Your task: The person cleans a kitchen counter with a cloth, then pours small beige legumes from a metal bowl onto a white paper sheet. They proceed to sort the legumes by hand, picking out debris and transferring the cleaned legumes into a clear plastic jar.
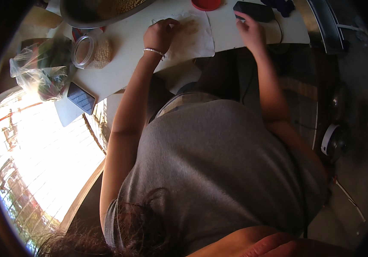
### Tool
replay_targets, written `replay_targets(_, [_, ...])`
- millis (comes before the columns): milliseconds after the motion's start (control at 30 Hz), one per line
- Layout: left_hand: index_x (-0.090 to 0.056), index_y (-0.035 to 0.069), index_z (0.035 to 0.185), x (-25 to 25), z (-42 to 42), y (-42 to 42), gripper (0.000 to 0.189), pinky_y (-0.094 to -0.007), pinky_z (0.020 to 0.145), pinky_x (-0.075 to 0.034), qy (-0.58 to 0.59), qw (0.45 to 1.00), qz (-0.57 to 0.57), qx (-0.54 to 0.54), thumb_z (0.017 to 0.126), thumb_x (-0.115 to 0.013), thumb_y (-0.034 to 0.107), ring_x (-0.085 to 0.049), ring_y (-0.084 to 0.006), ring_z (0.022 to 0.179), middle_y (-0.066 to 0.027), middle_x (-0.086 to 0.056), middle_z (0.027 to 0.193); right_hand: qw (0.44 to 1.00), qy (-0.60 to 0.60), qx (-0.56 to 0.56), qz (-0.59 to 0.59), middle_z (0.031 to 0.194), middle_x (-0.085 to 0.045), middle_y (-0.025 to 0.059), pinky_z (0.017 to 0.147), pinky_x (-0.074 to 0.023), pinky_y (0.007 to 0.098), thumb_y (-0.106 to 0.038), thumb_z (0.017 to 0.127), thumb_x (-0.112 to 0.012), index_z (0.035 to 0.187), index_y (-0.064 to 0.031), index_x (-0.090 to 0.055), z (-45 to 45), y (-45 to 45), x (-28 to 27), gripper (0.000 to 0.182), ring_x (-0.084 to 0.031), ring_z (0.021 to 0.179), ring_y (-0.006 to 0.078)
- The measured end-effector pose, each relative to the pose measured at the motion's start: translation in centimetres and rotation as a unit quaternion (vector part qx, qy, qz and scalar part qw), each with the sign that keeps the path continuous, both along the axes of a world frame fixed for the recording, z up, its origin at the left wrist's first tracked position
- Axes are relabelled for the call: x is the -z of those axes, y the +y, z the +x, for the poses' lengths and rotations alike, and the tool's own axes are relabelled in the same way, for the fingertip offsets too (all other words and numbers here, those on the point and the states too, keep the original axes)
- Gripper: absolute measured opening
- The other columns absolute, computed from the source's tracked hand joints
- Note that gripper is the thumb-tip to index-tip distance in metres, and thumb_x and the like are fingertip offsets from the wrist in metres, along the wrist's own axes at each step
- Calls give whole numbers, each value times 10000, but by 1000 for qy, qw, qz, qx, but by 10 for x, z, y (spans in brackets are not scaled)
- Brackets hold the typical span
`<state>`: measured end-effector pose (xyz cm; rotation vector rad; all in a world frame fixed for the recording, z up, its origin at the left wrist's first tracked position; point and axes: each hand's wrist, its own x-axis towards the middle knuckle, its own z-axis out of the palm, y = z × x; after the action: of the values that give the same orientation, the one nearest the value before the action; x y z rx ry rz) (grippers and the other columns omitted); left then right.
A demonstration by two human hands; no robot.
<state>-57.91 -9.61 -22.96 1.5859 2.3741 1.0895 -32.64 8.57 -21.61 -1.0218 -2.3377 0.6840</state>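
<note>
My left hand (160,35), a bracelet at its wrist, rests at the left side of a crumpled white sheet (203,38). Its fingers curl inward, and whether they pinch anything is hidden. Brownish patches show on the sheet just right of those fingertips. My right hand (251,32) is over the table's edge with index finger and thumb apart and nothing between them. Its index fingertip overlaps the left end of a black box-shaped device (258,12) that has a cable; contact cannot be told.
A metal basin (84,22) holding beans or similar stands far left, near a clear jar (102,53) of pale beans. A plastic bag (39,72) and a phone (81,98) lie by the table's left corner. Beyond are a red lid (206,4) and dark cloth (280,6).
</note>
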Motion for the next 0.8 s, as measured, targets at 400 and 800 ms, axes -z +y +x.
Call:
replay_targets(400, [-774,175,943,-11,-2,-27,106,-363,596,-523,-13,999,19,-27,867,-728,232,-652,-241,626,-75,-682,737,977,-139,56,152,809,-715,121,664,-528,402,-307,934,-628,898,-104,-736,-67,49,-76,233,-694,758,244])
replay_targets(800, [-773,181,935,-8,4,-35,111,-372,590,-523,-38,999,6,-38,879,-714,256,-660,-255,630,-61,-692,745,933,-308,-73,169,841,-737,130,730,-557,433,-225,832,-686,800,-124,-756,-96,91,-27,127,-717,847,327])
